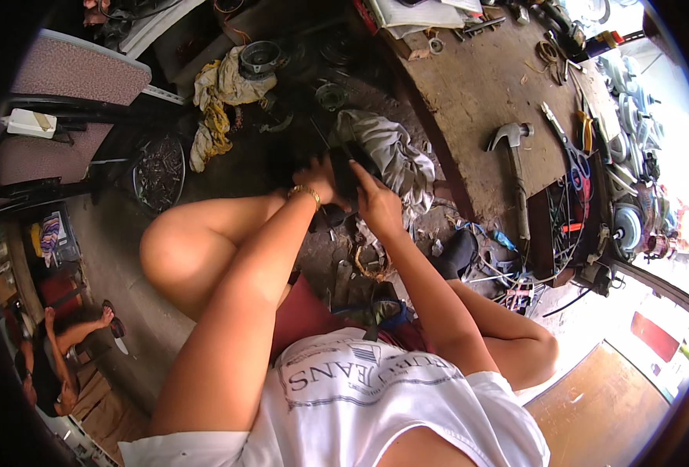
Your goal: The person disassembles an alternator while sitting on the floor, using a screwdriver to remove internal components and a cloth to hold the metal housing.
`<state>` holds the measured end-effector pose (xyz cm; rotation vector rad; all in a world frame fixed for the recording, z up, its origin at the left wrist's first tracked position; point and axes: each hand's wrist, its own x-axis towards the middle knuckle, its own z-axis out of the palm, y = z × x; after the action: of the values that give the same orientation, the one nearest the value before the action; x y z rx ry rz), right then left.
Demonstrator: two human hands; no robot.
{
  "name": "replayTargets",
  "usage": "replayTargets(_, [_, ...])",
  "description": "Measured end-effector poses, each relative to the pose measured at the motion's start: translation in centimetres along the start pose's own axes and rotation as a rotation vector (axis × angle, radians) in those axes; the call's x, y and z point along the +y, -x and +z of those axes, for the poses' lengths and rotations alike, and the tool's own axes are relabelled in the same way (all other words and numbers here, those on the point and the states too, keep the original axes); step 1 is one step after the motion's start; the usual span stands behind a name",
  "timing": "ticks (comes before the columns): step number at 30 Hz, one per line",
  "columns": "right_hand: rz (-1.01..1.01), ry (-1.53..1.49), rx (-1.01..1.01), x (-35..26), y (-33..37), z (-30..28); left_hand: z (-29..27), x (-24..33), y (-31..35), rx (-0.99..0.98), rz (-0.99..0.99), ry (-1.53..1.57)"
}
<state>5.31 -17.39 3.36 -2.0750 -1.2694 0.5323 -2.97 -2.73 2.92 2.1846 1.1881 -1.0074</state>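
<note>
Between my hands, in front of my knees, is a dark, blocky object (350,165) whose kind I cannot make out in the shadow. A thin dark rod (319,131) sticks up near its far end. My left hand (322,183), with a gold band at the wrist, is against its left side, fingers partly lost in the dark. On its right side my right hand (380,204) grips it, index finger stretched along the surface. A crumpled grey cloth (391,152) lies just beyond, to the right.
A wooden bench (469,86) at the right bears a claw hammer (515,163) and blue-handled scissors (570,152). Tangled wires (508,272) lie below it. At the left are a round pan of small metal pieces (159,173) and a yellowish rag (218,101). Another person (56,366) sits far left.
</note>
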Motion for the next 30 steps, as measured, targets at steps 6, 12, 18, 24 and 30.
replayTargets(6, [0.095,-0.476,0.1,1.7,1.0,-3.6,1.0,0.3,0.6,0.017,0.0,0.047])
replayTargets(12, [0.091,-0.346,0.111,0.4,0.6,-4.6,1.4,0.1,0.6,0.051,-0.006,0.053])
replayTargets(18, [0.204,-0.257,-0.035,-1.1,0.0,-5.6,1.3,0.2,0.3,0.025,-0.008,0.033])
replayTargets(24, [0.12,-0.059,-0.082,-1.6,-1.0,-5.9,0.8,0.6,0.6,0.003,0.005,0.026])
replayTargets(30, [0.218,-0.26,-0.143,-3.7,4.3,-11.1,1.6,-1.1,0.5,0.002,-0.02,0.071])
